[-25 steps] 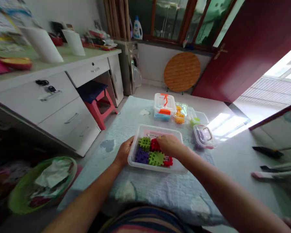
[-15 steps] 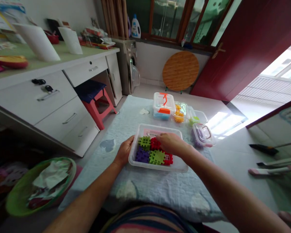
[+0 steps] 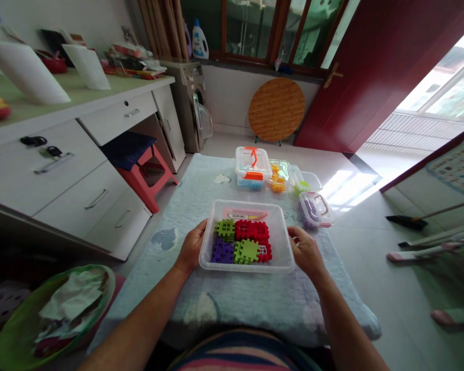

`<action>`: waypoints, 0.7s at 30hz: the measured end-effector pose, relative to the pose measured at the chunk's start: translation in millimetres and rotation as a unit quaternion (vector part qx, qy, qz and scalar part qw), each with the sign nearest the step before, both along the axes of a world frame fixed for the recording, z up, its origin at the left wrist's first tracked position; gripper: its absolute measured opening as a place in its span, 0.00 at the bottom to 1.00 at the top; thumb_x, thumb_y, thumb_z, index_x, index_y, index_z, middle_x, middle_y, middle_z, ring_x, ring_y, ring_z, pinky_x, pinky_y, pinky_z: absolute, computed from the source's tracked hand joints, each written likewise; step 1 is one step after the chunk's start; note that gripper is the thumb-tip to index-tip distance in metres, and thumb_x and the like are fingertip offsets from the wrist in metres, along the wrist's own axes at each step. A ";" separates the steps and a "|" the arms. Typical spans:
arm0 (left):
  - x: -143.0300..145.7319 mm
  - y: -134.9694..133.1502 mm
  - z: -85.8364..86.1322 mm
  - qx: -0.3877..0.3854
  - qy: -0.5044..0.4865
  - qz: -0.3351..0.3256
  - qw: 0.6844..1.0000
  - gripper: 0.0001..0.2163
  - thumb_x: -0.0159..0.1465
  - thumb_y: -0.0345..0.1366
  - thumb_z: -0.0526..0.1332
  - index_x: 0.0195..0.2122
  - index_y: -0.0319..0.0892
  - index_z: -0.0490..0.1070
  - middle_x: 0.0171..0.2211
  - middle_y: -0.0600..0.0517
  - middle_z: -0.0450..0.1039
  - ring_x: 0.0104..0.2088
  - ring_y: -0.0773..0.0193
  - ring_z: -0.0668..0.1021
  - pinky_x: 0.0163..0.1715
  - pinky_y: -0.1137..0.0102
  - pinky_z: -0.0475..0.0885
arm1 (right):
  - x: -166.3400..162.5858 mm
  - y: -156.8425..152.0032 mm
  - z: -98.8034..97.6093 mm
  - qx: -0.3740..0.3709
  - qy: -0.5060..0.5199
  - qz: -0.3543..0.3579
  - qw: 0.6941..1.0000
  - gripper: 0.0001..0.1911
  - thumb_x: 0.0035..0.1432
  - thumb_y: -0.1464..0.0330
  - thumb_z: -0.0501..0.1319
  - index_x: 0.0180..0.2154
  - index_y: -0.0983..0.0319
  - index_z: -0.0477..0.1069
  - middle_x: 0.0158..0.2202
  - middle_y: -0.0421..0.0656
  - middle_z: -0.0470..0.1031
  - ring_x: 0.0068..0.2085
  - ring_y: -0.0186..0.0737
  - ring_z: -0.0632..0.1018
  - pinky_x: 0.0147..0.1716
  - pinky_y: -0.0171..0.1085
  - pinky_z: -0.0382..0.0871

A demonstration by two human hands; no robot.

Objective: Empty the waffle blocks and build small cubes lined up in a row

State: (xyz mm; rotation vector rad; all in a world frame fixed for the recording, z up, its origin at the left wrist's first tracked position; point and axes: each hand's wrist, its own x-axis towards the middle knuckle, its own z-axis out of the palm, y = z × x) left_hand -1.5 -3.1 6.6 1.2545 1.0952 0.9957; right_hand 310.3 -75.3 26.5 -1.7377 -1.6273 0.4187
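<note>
A clear plastic box (image 3: 280,260) without a lid is in front of me, over the cloth-covered table (image 3: 251,304). My left hand (image 3: 192,246) grips its left side, and my right hand (image 3: 304,248) grips its right side; some fingertips are hidden by the walls. Inside lie interlocking plastic building pieces: a green stack (image 3: 226,230) at the back left, red pieces (image 3: 252,230) beside it, purple pieces (image 3: 222,251) at the front left and a light green piece (image 3: 247,251) at the front middle. A pink printed label (image 3: 245,213) shows at the back.
Behind stand a lidded box with orange clips (image 3: 253,167), a box of orange pieces (image 3: 278,178), a box with green contents (image 3: 305,184) and a lidded purple-filled box (image 3: 316,210). A red stool (image 3: 147,180) and green basket (image 3: 54,314) are to the left.
My right hand has come out of the box, away from the red pieces, and now holds the right side. My left hand stays on the left side. The view has shifted slightly.
</note>
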 end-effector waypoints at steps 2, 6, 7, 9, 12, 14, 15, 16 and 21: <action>-1.7 0.3 -1.2 0.033 0.008 -0.014 0.999 0.22 0.59 0.46 0.62 0.53 0.44 0.73 0.49 0.49 0.77 0.51 0.50 0.75 0.52 0.63 0.69 | -7.9 -0.2 -14.0 0.015 -0.007 0.016 1.000 0.09 0.58 0.68 0.54 0.35 0.61 0.73 0.34 0.45 0.75 0.35 0.41 0.74 0.35 0.38 0.68; -3.1 0.5 -6.0 0.046 0.013 -0.017 0.999 0.23 0.62 0.47 0.59 0.55 0.43 0.71 0.50 0.48 0.76 0.51 0.50 0.75 0.52 0.62 0.68 | -18.7 2.0 -31.2 0.060 -0.076 0.037 0.995 0.12 0.58 0.70 0.53 0.36 0.60 0.75 0.36 0.46 0.73 0.38 0.44 0.72 0.40 0.42 0.68; -3.1 0.5 -6.6 0.046 0.013 -0.016 0.999 0.23 0.62 0.47 0.59 0.56 0.42 0.71 0.50 0.48 0.76 0.51 0.50 0.75 0.52 0.62 0.68 | -19.6 2.0 -34.1 0.066 -0.099 0.041 0.992 0.12 0.58 0.70 0.53 0.37 0.60 0.75 0.35 0.46 0.73 0.39 0.45 0.72 0.42 0.43 0.67; -2.6 0.5 -6.8 0.046 0.011 -0.019 0.999 0.24 0.62 0.48 0.59 0.56 0.42 0.70 0.50 0.47 0.76 0.51 0.50 0.75 0.52 0.62 0.69 | -19.9 1.2 -38.0 0.066 -0.137 0.050 0.987 0.13 0.57 0.71 0.54 0.40 0.59 0.75 0.35 0.46 0.72 0.41 0.46 0.72 0.44 0.44 0.67; -1.7 0.5 -5.2 0.049 0.007 -0.023 0.999 0.23 0.62 0.48 0.59 0.55 0.42 0.71 0.51 0.47 0.76 0.50 0.51 0.76 0.51 0.63 0.69 | -19.2 -1.0 -39.1 0.064 -0.168 0.065 0.982 0.15 0.57 0.72 0.54 0.44 0.58 0.75 0.37 0.46 0.73 0.43 0.47 0.72 0.44 0.44 0.67; -0.9 0.4 -4.3 0.046 0.005 -0.021 0.999 0.24 0.61 0.48 0.59 0.55 0.42 0.71 0.50 0.47 0.76 0.50 0.51 0.76 0.51 0.63 0.69 | -19.2 -1.8 -38.5 0.067 -0.177 0.071 0.979 0.17 0.56 0.72 0.55 0.46 0.58 0.75 0.40 0.47 0.73 0.44 0.47 0.72 0.44 0.44 0.67; -0.6 0.3 -4.0 0.043 0.004 -0.020 0.999 0.24 0.61 0.49 0.59 0.55 0.41 0.71 0.50 0.47 0.76 0.50 0.50 0.76 0.51 0.62 0.69 | -19.4 -1.9 -38.6 0.067 -0.181 0.071 0.979 0.18 0.55 0.72 0.55 0.47 0.58 0.74 0.41 0.48 0.74 0.44 0.48 0.72 0.44 0.44 0.67; -0.3 0.2 -3.7 0.039 0.002 -0.018 0.999 0.24 0.61 0.49 0.59 0.55 0.41 0.71 0.49 0.47 0.77 0.50 0.50 0.76 0.51 0.62 0.69 | -19.6 -1.8 -39.1 0.066 -0.186 0.071 0.978 0.19 0.55 0.72 0.55 0.48 0.59 0.74 0.41 0.48 0.74 0.45 0.48 0.72 0.44 0.44 0.67; -1.8 -1.0 -0.3 0.042 -0.013 0.007 0.999 0.25 0.59 0.49 0.61 0.54 0.41 0.71 0.49 0.46 0.76 0.50 0.50 0.75 0.52 0.61 0.68 | -19.6 0.5 -43.7 0.058 -0.188 0.056 0.979 0.19 0.58 0.71 0.55 0.50 0.60 0.73 0.41 0.48 0.74 0.45 0.48 0.72 0.45 0.45 0.67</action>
